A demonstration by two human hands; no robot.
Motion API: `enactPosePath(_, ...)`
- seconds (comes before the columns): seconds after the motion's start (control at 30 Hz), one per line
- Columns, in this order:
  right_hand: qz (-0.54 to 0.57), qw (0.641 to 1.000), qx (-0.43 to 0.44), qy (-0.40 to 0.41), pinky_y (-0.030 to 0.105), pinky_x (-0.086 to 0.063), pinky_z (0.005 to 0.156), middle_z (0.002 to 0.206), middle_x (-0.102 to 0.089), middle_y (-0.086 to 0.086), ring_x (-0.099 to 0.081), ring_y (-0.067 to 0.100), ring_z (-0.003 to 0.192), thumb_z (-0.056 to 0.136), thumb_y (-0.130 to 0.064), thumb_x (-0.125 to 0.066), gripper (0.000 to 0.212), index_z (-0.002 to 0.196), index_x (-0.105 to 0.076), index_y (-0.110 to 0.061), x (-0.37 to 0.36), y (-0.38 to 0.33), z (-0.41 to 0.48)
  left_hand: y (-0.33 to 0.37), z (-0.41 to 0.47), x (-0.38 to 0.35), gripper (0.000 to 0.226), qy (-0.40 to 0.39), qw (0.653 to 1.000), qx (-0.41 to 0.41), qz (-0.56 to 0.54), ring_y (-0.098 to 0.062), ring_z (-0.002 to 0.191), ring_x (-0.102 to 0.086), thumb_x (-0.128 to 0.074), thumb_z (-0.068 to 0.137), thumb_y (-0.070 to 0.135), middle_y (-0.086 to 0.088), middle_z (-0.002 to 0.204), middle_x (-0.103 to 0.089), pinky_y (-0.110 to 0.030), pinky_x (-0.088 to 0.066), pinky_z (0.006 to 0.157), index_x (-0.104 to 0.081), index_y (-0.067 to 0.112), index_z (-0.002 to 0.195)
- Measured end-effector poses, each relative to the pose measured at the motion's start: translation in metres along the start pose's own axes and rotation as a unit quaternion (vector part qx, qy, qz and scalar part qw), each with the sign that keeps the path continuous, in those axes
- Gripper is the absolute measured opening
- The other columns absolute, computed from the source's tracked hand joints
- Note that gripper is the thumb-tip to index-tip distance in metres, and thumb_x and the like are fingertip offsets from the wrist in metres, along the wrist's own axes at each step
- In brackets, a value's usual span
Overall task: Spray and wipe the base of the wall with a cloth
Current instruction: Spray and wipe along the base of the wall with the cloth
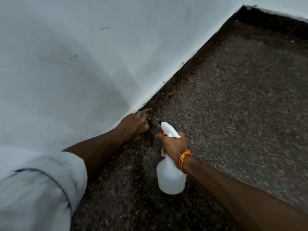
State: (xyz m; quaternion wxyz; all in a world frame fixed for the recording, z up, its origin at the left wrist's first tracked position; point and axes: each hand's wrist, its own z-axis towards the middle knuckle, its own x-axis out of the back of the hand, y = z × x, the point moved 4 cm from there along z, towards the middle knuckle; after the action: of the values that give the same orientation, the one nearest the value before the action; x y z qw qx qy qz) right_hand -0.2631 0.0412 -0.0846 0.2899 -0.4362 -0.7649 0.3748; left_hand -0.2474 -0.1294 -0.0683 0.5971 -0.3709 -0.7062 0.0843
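My left hand (135, 125) is curled against the base of the wall (168, 84), where the white wall (83, 64) meets the dark speckled floor. A dark cloth (152, 129) seems bunched under its fingers, but it barely shows against the floor. My right hand (173, 145) grips the neck of a white spray bottle (170, 177) with a red trigger. The bottle's nozzle (164, 125) points at the wall base just right of my left hand. An orange thread band circles my right wrist.
The dark skirting strip (208, 45) runs up and to the right to a corner (243, 5), where a second wall begins. A few small dark marks (73, 57) dot the white wall. Speckled stone floor (233, 97) fills the right side.
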Motion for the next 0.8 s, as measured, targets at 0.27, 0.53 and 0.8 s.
enactPosePath(0.27,0.034,0.999,0.017,0.015,0.026,-0.045,0.044,0.052,-0.057,0.017,-0.049,0.021,0.033,0.088,-0.01,-0.073,0.019,0.077,-0.059,-0.017,0.031,-0.024,0.02,0.025,-0.028,-0.025,0.031,-0.021,1.0,0.014,0.018,-0.033,0.063,-0.063,-0.041,0.078,0.001,-0.034,0.09,-0.067,-0.03,-0.046,0.042,-0.072,-0.005,0.076)
enactPosePath(0.53,0.066,0.998,-0.003,0.022,0.028,-0.045,0.043,0.05,-0.055,0.019,-0.047,0.021,0.031,0.088,-0.009,-0.072,0.014,0.077,-0.064,-0.013,0.035,-0.03,0.033,0.007,0.02,-0.016,0.023,-0.019,1.0,0.003,-0.019,-0.03,0.095,-0.067,-0.058,0.079,0.017,-0.023,0.104,-0.071,-0.03,-0.052,0.055,-0.077,0.005,0.084)
enactPosePath(0.8,0.094,0.994,-0.048,0.004,0.027,-0.048,0.044,0.048,-0.057,0.017,-0.05,0.021,0.032,0.084,-0.015,-0.069,0.029,0.112,-0.063,-0.011,0.025,-0.029,0.059,0.014,-0.012,-0.02,0.046,-0.024,0.997,0.053,-0.054,-0.038,0.079,-0.068,-0.029,0.08,0.0,-0.031,0.108,-0.067,-0.036,-0.056,0.053,-0.072,-0.008,0.095)
